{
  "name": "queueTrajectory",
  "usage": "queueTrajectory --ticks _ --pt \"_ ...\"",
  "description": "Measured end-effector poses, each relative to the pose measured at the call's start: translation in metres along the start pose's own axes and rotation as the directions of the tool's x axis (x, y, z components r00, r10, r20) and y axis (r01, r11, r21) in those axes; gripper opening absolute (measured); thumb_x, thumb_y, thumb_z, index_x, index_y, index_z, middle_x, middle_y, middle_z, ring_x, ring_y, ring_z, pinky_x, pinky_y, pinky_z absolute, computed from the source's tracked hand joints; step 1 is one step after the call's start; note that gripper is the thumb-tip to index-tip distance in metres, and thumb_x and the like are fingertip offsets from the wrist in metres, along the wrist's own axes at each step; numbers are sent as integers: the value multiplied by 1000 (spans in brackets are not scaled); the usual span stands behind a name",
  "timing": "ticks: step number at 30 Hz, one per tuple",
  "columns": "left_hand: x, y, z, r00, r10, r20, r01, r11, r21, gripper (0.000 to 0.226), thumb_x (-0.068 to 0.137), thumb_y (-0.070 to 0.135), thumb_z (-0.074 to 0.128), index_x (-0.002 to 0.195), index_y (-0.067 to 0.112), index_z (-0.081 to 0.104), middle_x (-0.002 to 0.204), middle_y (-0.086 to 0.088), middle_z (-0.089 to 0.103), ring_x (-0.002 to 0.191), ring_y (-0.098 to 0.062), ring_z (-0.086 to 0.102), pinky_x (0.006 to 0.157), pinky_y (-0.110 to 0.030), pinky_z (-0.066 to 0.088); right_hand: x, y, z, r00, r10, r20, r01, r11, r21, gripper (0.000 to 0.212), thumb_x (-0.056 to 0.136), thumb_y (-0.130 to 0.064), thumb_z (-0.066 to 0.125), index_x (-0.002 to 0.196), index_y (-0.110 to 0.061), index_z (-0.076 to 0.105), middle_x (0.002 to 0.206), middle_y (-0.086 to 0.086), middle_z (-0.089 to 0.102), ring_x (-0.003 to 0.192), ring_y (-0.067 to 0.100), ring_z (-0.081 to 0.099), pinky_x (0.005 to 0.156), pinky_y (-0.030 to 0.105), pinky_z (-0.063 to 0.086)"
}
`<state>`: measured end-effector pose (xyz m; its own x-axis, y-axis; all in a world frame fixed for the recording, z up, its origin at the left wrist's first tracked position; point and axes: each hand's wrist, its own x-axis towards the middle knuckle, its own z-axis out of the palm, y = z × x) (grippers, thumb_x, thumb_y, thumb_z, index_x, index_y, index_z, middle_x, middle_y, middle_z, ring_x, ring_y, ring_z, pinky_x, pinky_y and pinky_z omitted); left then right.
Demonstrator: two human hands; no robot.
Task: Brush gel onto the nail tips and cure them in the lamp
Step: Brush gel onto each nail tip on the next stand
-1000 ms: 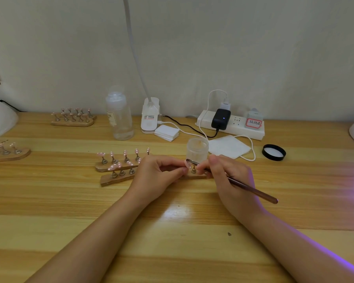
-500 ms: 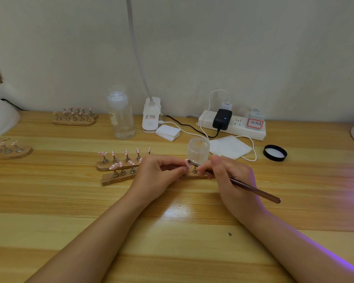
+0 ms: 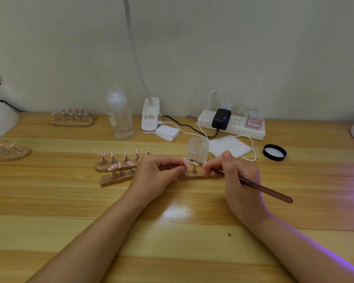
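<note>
The left hand (image 3: pixel 157 176) pinches a pink nail tip (image 3: pixel 186 162) between thumb and fingertips, right above the near wooden holder (image 3: pixel 194 176), which runs on beneath both hands. The right hand (image 3: pixel 237 180) grips a brown brush (image 3: pixel 253 184) like a pen, its bristle end lying on that nail tip and its handle slanting out to the right. Just behind the fingers stands an open frosted gel jar (image 3: pixel 197 149); its black lid (image 3: pixel 274 152) lies well apart on the right. More nail tips stand on a second wooden holder (image 3: pixel 110 167) just beside the left hand. The table (image 3: pixel 172 231) is pale striped wood with a bright glare spot near the wrists. Behind the jar lie a folded white wipe (image 3: pixel 229 147) and a stack of white pads (image 3: pixel 167 133), then a clear pump bottle (image 3: pixel 120 117), the clamp base of a white desk lamp (image 3: pixel 150 117) whose neck runs out of view at the top, and a white power strip (image 3: pixel 231 125) with a black adapter. Two further holders sit at the far left (image 3: pixel 73 118) and the left edge (image 3: pixel 8 152). A plain pale wall (image 3: pixel 213 48) backs everything. White rounded shapes cut off at both side edges cannot be identified, and violet light spills across the right side; its source is out of frame.
</note>
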<state>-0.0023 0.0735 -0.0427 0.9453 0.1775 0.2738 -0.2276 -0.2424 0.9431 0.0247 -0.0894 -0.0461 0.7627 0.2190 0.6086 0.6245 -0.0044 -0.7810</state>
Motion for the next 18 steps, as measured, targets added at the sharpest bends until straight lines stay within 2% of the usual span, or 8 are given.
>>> queueTrajectory --ticks 4,9,14,18 --pt "-1 0 0 1000 15 16 -14 1000 -16 20 73 0 71 74 20 73 75 6 73 66 -3 65 60 -16 52 2 1 3 997 70 18 -70 997 -15 45 90 -42 34 76 -19 70 71 -2 67 68 11 61 64 20 47" --pt "-1 0 0 999 32 29 -31 999 -17 21 73 -2 70 73 19 73 73 9 72 65 -1 64 58 -14 50 3 0 5 995 87 47 -88 996 2 40 94 -31 39 73 -17 70 67 -6 67 65 3 60 64 12 43" --pt "0 0 -1 1000 13 8 -13 999 -31 24 72 -3 70 74 21 73 71 9 72 62 -1 64 58 -13 50 0 -2 3 991 126 35 -129 988 89 44 91 -28 36 70 -10 70 63 5 68 66 6 64 62 12 45" --pt "0 0 -1 1000 -8 -11 7 999 -50 26 73 -2 71 72 24 74 73 7 73 65 -3 65 60 -15 52 -2 -4 0 989 148 23 -149 982 117 48 91 -31 34 64 -13 69 61 10 66 59 9 61 58 16 45"
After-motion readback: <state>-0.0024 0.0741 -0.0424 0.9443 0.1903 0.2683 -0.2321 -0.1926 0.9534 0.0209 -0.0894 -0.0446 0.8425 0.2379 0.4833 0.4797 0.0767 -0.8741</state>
